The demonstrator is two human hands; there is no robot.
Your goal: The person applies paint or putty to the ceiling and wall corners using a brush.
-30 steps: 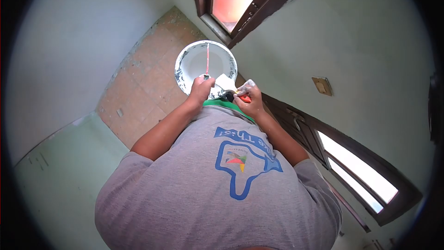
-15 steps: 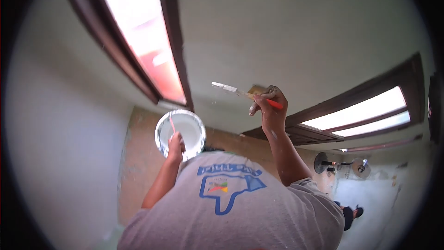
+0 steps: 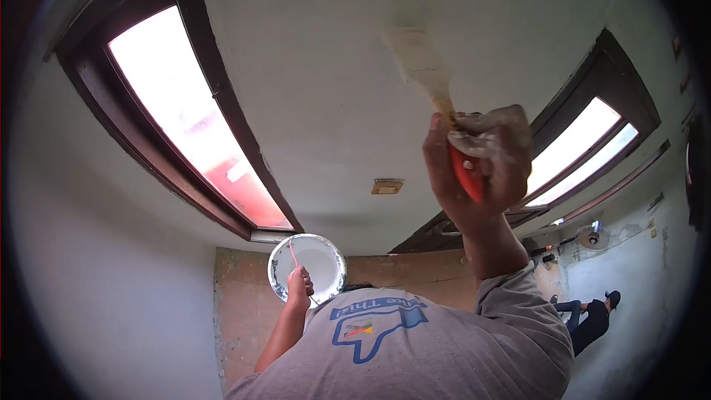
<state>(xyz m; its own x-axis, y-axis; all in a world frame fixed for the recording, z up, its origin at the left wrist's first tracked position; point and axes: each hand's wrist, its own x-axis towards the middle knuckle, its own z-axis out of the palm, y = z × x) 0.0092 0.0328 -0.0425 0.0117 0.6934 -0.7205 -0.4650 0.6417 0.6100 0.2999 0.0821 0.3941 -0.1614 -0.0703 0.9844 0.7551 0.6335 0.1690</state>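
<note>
My right hand (image 3: 495, 152), smeared with pale paint, is raised and closed on a flat paintbrush (image 3: 426, 72) with a red handle. Its wide, paint-coated bristles point up and overlap the pale wall (image 3: 318, 89), where a faint streak shows at their tip. Lower on the left, my left hand (image 3: 300, 284) is closed on the pinkish handle (image 3: 293, 255) of a white bucket (image 3: 274, 263). Dark and pale smears mark the bucket's rim; its inside looks whitish. The hand covers part of the bucket's near side.
A dark-framed window (image 3: 237, 155) stands left of the brush, another dark-framed window (image 3: 585, 148) to the right. A small yellowish wall plate (image 3: 386, 187) sits between them. Far right, a person (image 3: 592, 326) in dark clothes and cap is near a round lamp-like fixture (image 3: 592, 236).
My right hand has lifted the paintbrush upward and toward the wall, turning its bristles up. The bucket in my left hand sits slightly lower and further right in view; the view has shifted.
</note>
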